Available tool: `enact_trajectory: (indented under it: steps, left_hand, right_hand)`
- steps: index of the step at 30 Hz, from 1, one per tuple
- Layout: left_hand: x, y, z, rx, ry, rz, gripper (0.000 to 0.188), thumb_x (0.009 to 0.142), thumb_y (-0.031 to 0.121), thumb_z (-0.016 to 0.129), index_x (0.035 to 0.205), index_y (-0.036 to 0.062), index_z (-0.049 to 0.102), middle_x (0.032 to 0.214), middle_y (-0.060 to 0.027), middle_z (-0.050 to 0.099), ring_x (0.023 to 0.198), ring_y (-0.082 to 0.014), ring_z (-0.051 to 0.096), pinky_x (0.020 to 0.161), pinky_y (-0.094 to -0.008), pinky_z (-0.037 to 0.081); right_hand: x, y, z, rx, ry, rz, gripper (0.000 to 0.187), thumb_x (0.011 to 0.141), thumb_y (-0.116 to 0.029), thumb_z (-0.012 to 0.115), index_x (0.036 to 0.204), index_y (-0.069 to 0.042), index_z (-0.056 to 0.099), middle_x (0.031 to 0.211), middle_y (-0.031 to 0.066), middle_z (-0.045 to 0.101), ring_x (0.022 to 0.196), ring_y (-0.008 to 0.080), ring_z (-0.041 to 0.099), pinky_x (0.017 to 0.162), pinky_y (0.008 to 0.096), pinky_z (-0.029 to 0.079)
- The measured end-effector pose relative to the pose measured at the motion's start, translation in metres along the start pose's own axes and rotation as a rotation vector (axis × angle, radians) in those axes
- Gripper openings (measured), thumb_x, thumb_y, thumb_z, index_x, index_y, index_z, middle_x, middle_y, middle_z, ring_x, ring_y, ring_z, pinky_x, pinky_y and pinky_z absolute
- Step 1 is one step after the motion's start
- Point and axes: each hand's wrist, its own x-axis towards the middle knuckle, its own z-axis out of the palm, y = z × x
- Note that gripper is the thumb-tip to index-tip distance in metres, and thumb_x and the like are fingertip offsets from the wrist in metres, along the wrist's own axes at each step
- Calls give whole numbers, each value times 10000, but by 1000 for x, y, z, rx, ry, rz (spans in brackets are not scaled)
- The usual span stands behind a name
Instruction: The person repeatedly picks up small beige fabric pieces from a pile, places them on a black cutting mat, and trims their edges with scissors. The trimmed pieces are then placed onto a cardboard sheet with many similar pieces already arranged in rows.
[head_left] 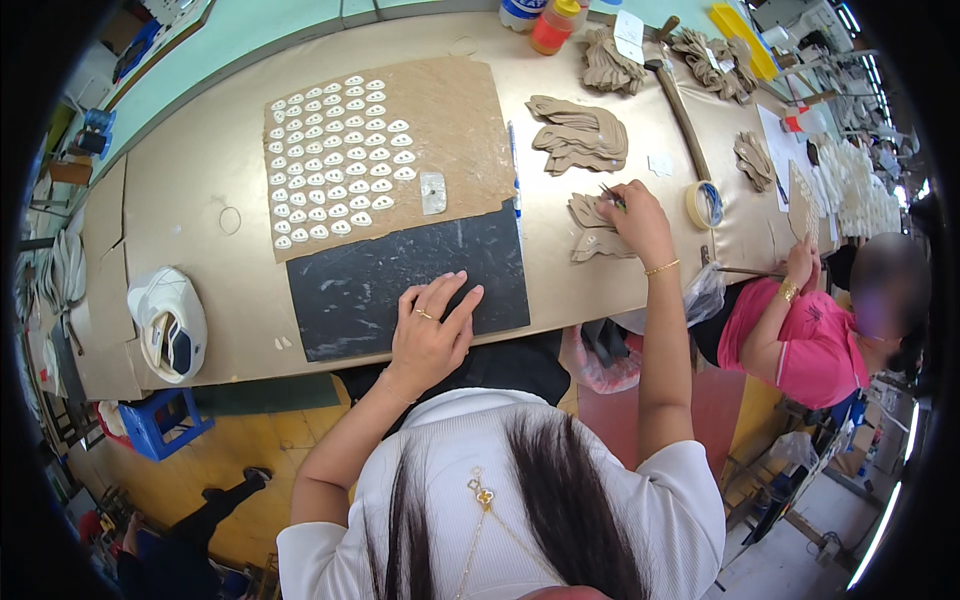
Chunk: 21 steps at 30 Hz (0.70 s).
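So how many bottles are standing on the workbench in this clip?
2, both at the table's far edge: an orange bottle with a yellow cap and, just left of it, a white bottle cut off by the frame. More could be hidden beyond the picture's rim.

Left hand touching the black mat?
Touching. Head view shows the left hand lying flat on the black mat, fingers spread on its near edge, no gap.

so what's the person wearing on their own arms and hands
Both arms are bare below short white ribbed sleeves. The left hand has a thin gold ring on one of its fingers. The right hand has a slim gold bracelet at the wrist. No gloves or watch show.
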Motion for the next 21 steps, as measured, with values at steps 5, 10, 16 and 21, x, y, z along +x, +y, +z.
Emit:
enact_trajectory:
  steps: [5,10,16,21]
  left_hand:
    - [0,0,2,-11,8,-16,468,840,68,699,1302,99,634,1359,-127,579,1240,-287,567,1003,-456,404]
    - [-1,0,0,-28,-2,-14,481,841,67,696,1316,98,623,1363,-137,576,1244,-297,562,1010,-463,403]
    - [-2,-3,-9,-173,25,-96,489,850,73,691,1331,65,603,1374,-182,542,1253,-371,539,1048,-523,411]
    - [8,-22,-21,114,83,-188,517,867,116,709,1368,66,587,1418,-173,512,1333,-371,477,1096,-514,373]
  right_hand:
    - [11,12,2,93,-80,-32,258,842,-227,766,1001,-25,740,993,174,681,932,328,674,831,399,528]
    - [6,9,-7,441,-223,-75,247,840,-212,795,971,-12,731,969,155,693,846,270,664,786,356,521]
    - [-1,-72,-2,334,-25,-66,391,882,-190,771,1204,-17,634,1094,166,705,907,287,689,793,356,532]
    - [4,-149,24,233,78,-590,288,855,-130,750,1123,-74,663,989,71,679,942,267,677,871,408,490]
